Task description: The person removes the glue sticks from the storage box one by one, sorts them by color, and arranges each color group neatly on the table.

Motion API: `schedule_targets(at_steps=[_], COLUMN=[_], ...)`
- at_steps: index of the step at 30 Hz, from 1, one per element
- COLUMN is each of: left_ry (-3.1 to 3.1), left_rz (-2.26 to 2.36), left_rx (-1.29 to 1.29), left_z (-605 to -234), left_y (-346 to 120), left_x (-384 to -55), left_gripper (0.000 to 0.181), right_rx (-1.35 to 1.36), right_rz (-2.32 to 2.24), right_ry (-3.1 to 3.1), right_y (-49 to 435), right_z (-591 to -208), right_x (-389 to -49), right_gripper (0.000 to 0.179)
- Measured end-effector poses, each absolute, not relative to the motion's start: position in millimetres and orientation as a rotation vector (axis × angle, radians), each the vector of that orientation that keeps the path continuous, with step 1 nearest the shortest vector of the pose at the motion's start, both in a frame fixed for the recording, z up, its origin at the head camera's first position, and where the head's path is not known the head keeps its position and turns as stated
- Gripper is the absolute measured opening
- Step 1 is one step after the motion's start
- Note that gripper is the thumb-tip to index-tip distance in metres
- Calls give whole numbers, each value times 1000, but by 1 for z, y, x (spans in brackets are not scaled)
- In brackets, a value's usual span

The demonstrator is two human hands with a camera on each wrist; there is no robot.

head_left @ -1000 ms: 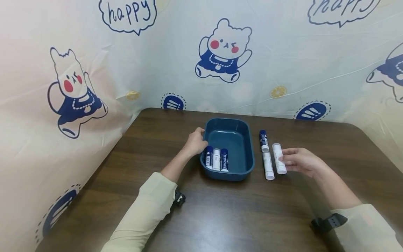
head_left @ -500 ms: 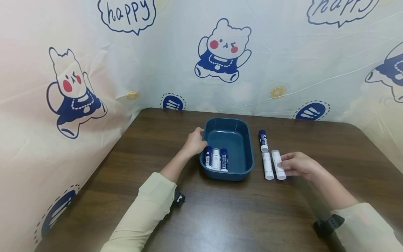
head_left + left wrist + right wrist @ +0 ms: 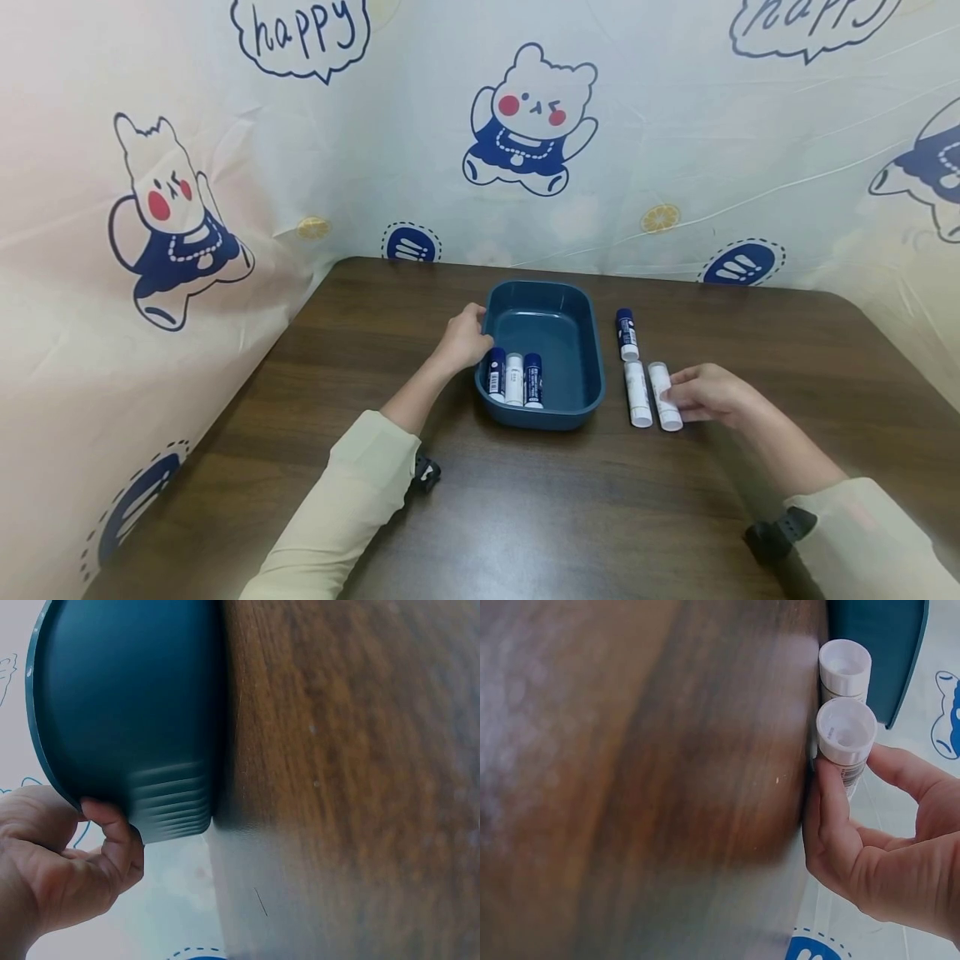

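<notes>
My left hand point(image 3: 462, 337) grips the left rim of a dark teal plastic bin point(image 3: 573, 358). In the left wrist view its fingers curl at the bin's wall point(image 3: 127, 705). A white glue stick point(image 3: 663, 395) lies on the table between the thumb and fingers of my right hand point(image 3: 708, 392). The right wrist view shows the round base of this pinched glue stick point(image 3: 846, 731). Just left of it, roughly parallel, lies another white glue stick point(image 3: 637, 393). Beyond that one is a navy glue stick point(image 3: 627, 335) with a white end.
Three glue sticks stand side by side in the bin's near left part: a navy one point(image 3: 497, 373), a white one point(image 3: 514, 379) and another navy one point(image 3: 533, 380). A printed cloth point(image 3: 420, 125) hangs behind the brown wooden table point(image 3: 480, 517).
My right hand has drawn the white glue stick slightly toward me, so it now lies about level with the other white one. The left hand keeps its grip on the bin.
</notes>
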State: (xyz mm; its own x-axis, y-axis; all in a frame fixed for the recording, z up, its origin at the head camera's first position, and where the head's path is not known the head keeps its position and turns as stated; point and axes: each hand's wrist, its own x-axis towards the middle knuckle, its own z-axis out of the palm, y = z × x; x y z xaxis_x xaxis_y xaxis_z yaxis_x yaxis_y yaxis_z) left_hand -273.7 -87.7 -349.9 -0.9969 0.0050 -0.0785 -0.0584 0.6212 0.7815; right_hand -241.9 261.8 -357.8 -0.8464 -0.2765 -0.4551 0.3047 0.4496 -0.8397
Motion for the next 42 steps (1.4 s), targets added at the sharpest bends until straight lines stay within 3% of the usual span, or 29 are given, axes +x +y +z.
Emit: schedule_targets(at_steps=[42], left_ry=[2759], left_rz=[1319], left_rx=[-54], left_z=[-350], left_y=[-87], left_x=[-275], left_gripper=[49], right_rx=[81], right_rz=[-1406], right_ry=[2163], right_y=[266], right_z=[-357], right_x=[-242], right_gripper=[61])
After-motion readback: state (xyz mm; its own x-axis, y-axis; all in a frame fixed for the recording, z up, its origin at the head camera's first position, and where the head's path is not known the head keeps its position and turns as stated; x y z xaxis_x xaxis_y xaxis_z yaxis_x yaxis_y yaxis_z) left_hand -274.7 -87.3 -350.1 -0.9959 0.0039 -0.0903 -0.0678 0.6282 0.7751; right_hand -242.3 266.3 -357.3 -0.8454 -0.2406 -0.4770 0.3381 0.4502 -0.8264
